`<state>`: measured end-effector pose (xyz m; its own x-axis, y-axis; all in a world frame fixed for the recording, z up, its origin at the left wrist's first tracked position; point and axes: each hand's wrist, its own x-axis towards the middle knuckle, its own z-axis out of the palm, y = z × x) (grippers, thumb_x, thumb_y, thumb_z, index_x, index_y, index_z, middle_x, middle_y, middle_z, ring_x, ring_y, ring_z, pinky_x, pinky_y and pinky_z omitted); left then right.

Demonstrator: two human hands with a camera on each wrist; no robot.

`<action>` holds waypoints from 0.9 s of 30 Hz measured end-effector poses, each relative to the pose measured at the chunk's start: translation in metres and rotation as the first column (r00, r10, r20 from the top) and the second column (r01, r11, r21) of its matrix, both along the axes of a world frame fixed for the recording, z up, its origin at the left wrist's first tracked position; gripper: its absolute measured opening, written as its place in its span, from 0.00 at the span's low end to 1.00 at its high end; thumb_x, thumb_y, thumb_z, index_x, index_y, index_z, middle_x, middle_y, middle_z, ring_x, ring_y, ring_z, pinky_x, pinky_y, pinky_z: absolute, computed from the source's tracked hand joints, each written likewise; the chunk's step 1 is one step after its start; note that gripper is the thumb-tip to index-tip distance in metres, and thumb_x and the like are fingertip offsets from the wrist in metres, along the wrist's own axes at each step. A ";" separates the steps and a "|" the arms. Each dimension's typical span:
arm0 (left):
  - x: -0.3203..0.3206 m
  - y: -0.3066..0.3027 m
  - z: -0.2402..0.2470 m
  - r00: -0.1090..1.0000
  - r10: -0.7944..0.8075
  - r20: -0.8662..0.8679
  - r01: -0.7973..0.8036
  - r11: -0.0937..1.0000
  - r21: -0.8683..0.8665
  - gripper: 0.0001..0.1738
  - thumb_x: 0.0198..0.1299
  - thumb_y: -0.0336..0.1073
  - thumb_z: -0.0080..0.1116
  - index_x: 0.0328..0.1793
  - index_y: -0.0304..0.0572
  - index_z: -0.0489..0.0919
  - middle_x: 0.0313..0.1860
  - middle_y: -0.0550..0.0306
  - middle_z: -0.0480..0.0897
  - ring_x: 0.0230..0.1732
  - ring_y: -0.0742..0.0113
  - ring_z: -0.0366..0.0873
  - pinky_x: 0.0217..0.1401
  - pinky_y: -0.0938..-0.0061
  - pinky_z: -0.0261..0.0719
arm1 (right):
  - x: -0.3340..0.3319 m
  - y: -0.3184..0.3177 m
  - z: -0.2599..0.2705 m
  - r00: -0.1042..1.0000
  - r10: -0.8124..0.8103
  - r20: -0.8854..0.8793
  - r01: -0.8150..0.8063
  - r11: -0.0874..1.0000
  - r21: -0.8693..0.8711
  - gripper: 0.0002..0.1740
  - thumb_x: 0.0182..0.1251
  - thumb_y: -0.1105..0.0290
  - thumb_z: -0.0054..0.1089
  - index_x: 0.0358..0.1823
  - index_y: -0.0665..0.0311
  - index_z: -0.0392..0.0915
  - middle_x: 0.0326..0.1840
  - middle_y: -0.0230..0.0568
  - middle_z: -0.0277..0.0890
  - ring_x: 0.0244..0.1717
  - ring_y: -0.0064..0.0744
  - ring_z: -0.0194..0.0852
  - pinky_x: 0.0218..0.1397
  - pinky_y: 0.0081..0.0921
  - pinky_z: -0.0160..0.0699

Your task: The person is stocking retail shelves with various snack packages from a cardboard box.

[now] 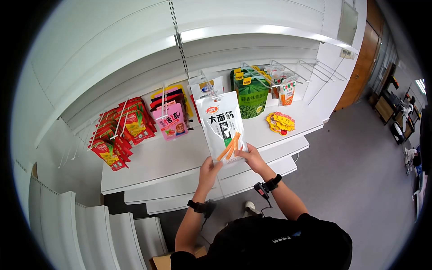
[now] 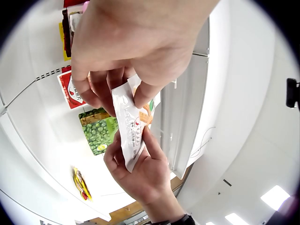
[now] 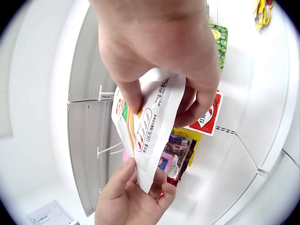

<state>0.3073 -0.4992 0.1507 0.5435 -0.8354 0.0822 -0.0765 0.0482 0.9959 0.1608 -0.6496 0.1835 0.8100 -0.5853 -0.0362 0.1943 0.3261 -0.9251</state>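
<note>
A white snack bag (image 1: 213,128) with black lettering and orange sticks printed on it stands upright before me, its front facing me. My left hand (image 1: 208,174) pinches the lower left corner. At the lower right, my right hand (image 1: 253,158) grips the bag with the thumb on its front. Both wrist views show the bag's bottom edge, thumbs on the front and fingers behind. In the head view the bag's top edge overlaps the tip of a wire hook (image 1: 208,83). Behind it is another white bag (image 1: 207,87), partly hidden.
Red snack bags (image 1: 135,119) and a pink bag (image 1: 171,121) hang at the left. Green pouches (image 1: 252,94) and an orange-white packet (image 1: 287,93) are to the right. Small yellow packets (image 1: 281,123) lie on the white shelf (image 1: 180,157). Bare wire hooks (image 1: 321,69) jut out at the far right.
</note>
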 end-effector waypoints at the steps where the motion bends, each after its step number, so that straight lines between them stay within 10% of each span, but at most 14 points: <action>1: 0.000 -0.001 -0.002 1.000 -0.002 -0.009 0.002 1.000 0.001 0.12 0.60 0.32 0.58 0.49 0.36 0.75 0.31 0.68 0.75 0.32 0.83 0.67 0.35 0.85 0.64 | 0.001 -0.002 -0.001 1.000 0.012 -0.007 -0.012 1.000 0.001 0.22 0.62 0.71 0.61 0.57 0.69 0.71 0.50 0.37 0.77 0.49 0.25 0.75 0.55 0.25 0.71; 15: 0.026 0.004 -0.008 0.983 0.161 -0.091 -0.159 0.987 0.031 0.23 0.59 0.30 0.56 0.62 0.38 0.70 0.53 0.54 0.78 0.45 0.70 0.78 0.44 0.77 0.73 | 0.059 -0.063 -0.042 0.996 0.082 -0.026 -0.081 0.996 0.028 0.21 0.61 0.70 0.62 0.55 0.67 0.73 0.48 0.36 0.78 0.47 0.23 0.75 0.53 0.23 0.72; 27: 0.037 0.017 -0.038 0.934 0.308 -0.182 -0.299 0.951 0.076 0.22 0.58 0.29 0.58 0.60 0.38 0.71 0.51 0.52 0.79 0.41 0.69 0.79 0.42 0.77 0.75 | 0.117 -0.132 -0.055 0.980 0.160 -0.120 -0.161 0.987 0.006 0.20 0.58 0.64 0.65 0.51 0.61 0.75 0.44 0.30 0.78 0.46 0.24 0.76 0.56 0.27 0.72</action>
